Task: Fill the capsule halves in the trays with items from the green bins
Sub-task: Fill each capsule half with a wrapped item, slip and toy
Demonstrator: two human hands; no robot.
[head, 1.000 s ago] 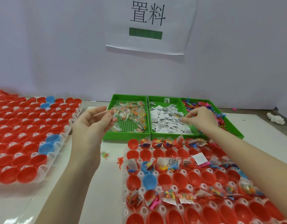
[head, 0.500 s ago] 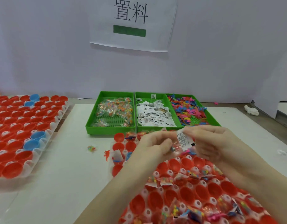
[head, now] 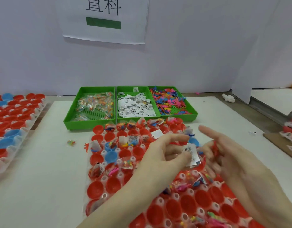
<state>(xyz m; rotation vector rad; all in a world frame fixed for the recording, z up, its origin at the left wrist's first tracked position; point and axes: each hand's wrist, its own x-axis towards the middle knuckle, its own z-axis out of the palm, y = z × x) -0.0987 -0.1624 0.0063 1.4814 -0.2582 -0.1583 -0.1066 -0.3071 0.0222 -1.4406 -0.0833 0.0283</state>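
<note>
Both hands hover over the middle of the near tray [head: 92, 163], close together, likely so one cup gets all items in a single drop. Left hand [head: 163, 155] has its grip closed on a white paper slip [head: 191, 156], pinched between thumb and curled fingers, index finger raised. Right hand [head: 227, 155] has its grip loosely curled round a small red toy [head: 214, 148], forefinger pointing out.

Tray holds red capsule halves [head: 95, 190] and a few blue ones [head: 111, 156]; far rows mostly filled, the near-left cups bare, so the task looks partway done.

Three green bins [head: 89, 123] sit just behind the tray's far edge, touching or nearly so: candy packets [head: 94, 105] left, slips middle, coloured toys [head: 168, 102] right. Short reach back.

Second tray [head: 18, 129] sits apart on the left, bare white tabletop [head: 48, 162] between them. Stray bits lie there.
</note>
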